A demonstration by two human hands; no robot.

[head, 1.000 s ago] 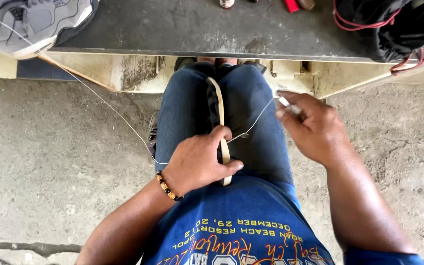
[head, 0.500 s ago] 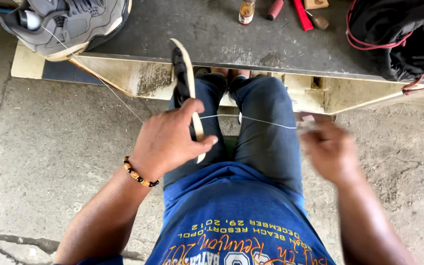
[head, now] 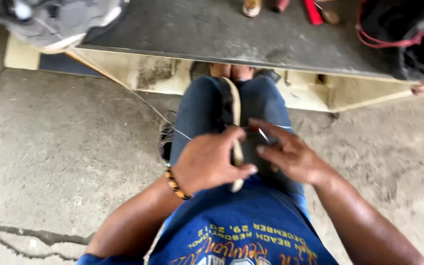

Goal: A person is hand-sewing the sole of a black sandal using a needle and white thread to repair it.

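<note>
A tan-edged sandal [head: 235,122] stands on edge between the knees, on the lap. The left hand [head: 212,162] is clenched around its near end; the right hand [head: 290,154] pinches a thin thread [head: 153,109] against it. A grey sneaker [head: 55,19] sits on the dark counter [head: 197,29].

Left hand [head: 211,164] grips sandal sole [head: 235,122] on knees; right hand [head: 290,156] pinches thread [head: 148,104].

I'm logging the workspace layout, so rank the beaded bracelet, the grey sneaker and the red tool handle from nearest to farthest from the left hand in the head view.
From the left hand:
1. Brown and amber beaded bracelet, on that hand's own wrist.
2. Red tool handle, far bench edge, right of centre.
3. Grey sneaker with pale sole, bench's far-left corner. Two and three are nearly level; the sneaker looks slightly farther.
</note>
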